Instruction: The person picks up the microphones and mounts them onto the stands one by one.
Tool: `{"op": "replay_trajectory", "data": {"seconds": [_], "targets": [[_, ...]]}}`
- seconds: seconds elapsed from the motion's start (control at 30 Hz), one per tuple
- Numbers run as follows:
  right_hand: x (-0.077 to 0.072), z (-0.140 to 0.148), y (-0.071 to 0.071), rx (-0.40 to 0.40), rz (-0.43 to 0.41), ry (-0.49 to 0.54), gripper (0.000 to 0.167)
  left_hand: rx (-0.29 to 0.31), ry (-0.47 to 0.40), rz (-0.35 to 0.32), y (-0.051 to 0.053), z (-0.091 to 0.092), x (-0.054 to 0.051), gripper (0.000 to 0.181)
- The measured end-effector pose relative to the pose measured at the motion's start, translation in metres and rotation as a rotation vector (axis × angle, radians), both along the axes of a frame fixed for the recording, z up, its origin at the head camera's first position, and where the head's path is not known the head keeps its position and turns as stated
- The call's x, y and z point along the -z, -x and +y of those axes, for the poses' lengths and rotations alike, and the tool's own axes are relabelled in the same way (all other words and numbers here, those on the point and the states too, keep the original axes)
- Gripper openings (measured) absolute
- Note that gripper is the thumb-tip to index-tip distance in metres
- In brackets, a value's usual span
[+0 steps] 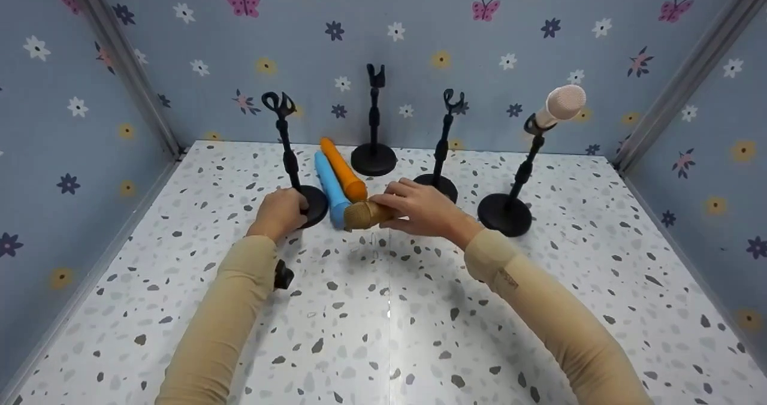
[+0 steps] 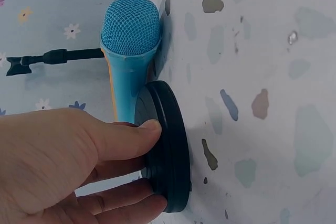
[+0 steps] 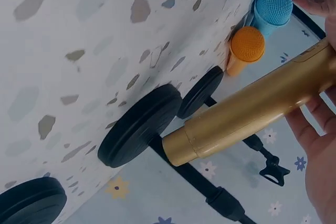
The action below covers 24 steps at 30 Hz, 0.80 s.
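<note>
My right hand (image 1: 422, 208) grips a gold microphone (image 1: 362, 215) by its body, holding it above the table with the mesh head toward the left. In the right wrist view its long gold handle (image 3: 247, 111) slants across, tail end free. My left hand (image 1: 278, 214) pinches the round black base of the leftmost microphone stand (image 1: 289, 160); in the left wrist view the thumb lies on top of the base (image 2: 176, 150), with fingers at its edge. A blue microphone (image 1: 329, 183) and an orange microphone (image 1: 344, 170) lie side by side just right of that stand.
Behind stands a black stand (image 1: 374, 117) with a bare clip, and another bare stand (image 1: 441, 150) is right of it. At far right a stand (image 1: 522, 174) bears a white microphone (image 1: 562, 104). Patterned walls (image 1: 413, 51) enclose the speckled table (image 1: 371, 333) at back and sides.
</note>
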State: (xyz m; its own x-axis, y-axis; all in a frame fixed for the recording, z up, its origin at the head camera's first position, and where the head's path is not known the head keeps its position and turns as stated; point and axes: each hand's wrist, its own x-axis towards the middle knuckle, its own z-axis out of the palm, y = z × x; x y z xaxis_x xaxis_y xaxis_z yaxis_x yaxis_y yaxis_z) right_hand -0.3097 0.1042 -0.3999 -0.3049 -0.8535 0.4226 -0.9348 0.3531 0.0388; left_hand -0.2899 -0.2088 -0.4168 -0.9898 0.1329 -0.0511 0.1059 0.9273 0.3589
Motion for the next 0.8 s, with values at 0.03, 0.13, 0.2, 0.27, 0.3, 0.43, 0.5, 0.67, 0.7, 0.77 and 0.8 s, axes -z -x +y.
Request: {"op": "replay_trajectory", "data": {"seconds": [0.03,0.13,0.2,0.27,0.3,0.43,0.5,0.67,0.7,0.77,0.8], "targets": [[-0.001,0.003,0.001,0.009,-0.006,-0.005,0.046,-0.001,0.002,0.0,0.001,0.0,0.0,0.027],[-0.003,0.009,0.003,0.05,-0.028,-0.016,0.047,-0.005,-0.004,-0.003,0.002,0.001,0.0,0.028],[-0.004,0.012,0.004,0.072,-0.045,-0.02,0.047,-0.005,-0.009,-0.002,0.002,0.0,0.0,0.028],[-0.003,0.014,0.004,0.09,-0.053,-0.03,0.048,-0.004,-0.013,0.0,0.0,-0.001,0.0,0.028],[-0.003,0.014,0.004,0.095,-0.058,-0.035,0.048,-0.006,-0.014,0.0,-0.001,-0.002,0.0,0.027],[-0.003,0.021,0.005,0.143,-0.088,-0.025,0.045,-0.001,-0.019,-0.003,0.0,-0.001,0.0,0.027],[-0.005,0.023,0.005,0.176,-0.128,-0.004,0.045,-0.004,-0.023,-0.005,-0.001,-0.002,0.0,0.027],[-0.01,0.03,0.004,0.303,-0.346,0.08,0.045,-0.005,-0.026,0.0,-0.001,-0.002,0.0,0.026],[-0.011,0.032,0.004,0.329,-0.404,0.104,0.044,-0.004,-0.026,0.002,-0.001,-0.002,0.0,0.025],[-0.015,0.036,0.005,0.374,-0.531,0.156,0.042,-0.004,-0.023,0.003,-0.001,-0.001,0.0,0.025],[-0.017,0.038,0.006,0.389,-0.598,0.185,0.041,-0.004,-0.022,0.004,-0.001,-0.001,0.0,0.024]]}}
